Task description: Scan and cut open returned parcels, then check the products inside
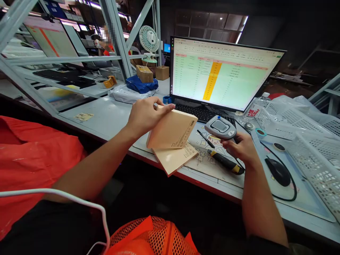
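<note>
My left hand (146, 115) grips the top edge of a flat tan box (172, 129) with small print and a barcode near its right side. The box is held tilted up off the desk. Below it, partly covered, a second flat tan box (176, 159) lies at the desk's front edge. My right hand (240, 147) is wrapped round the handle of a grey barcode scanner (220, 126), its head up over the desk. Between the hands lie a black pen (205, 139) and a black and yellow utility knife (225, 162).
A monitor (223, 74) with a spreadsheet stands behind a black keyboard (186, 109). To the right are a mouse (278, 171) with its cable, tape rolls and white plastic baskets (316, 156). Parcels and a fan (149, 39) stand at the back left, beside a metal frame (114, 35).
</note>
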Available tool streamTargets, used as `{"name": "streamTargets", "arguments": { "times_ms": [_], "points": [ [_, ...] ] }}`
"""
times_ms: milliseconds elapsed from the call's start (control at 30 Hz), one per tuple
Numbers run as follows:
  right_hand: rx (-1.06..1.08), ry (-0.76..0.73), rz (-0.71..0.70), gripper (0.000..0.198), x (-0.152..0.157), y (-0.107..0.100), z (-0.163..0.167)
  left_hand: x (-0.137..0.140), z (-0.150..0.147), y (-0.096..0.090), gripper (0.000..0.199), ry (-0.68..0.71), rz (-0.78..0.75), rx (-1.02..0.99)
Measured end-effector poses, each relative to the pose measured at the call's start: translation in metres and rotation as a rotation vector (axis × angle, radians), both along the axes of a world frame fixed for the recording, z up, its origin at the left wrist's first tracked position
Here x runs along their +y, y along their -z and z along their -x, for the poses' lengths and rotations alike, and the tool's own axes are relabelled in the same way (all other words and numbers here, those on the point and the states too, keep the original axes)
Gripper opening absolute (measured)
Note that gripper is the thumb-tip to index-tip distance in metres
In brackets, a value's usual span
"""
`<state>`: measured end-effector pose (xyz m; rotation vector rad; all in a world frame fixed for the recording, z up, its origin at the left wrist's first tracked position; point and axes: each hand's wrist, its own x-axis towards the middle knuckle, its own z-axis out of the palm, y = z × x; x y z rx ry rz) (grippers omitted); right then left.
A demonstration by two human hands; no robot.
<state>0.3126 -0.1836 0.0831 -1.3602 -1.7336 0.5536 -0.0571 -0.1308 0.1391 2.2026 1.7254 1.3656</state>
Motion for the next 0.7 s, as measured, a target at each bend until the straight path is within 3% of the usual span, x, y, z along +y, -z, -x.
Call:
{"name": "streamTargets", "arguments": {
  "times_ms": [100,200,333,400,500,633,700],
  "points": [
    [-0.100,0.142,-0.045,0.051,0.012,0.007,-0.009,-0.007,0.008,0.017,0.071,-0.006,0.005,-0.036],
    [-0.203,0.282,-0.053,0.052,0.027,0.017,-0.017,-0.016,0.013,0.054,0.077,0.043,-0.028,-0.160],
    [-0.311,0.432,0.054,0.050,0.043,0.028,-0.027,-0.015,0.015,0.113,0.103,0.417,0.116,-0.496],
    [-0.380,0.464,0.115,0.052,0.048,0.034,-0.031,-0.012,0.017,0.134,0.110,0.448,0.153,-0.628],
    [-0.482,0.469,0.200,0.054,0.054,0.043,-0.035,-0.007,0.022,0.149,0.105,0.424,0.179,-0.690],
    [-0.533,0.503,0.289,0.048,0.058,0.059,-0.035,-0.003,0.028,0.151,0.076,0.451,0.281,-0.588],
    [-0.536,0.507,0.315,0.047,0.059,0.065,-0.033,-0.001,0.028,0.150,0.070,0.434,0.317,-0.576]
  ]
}}
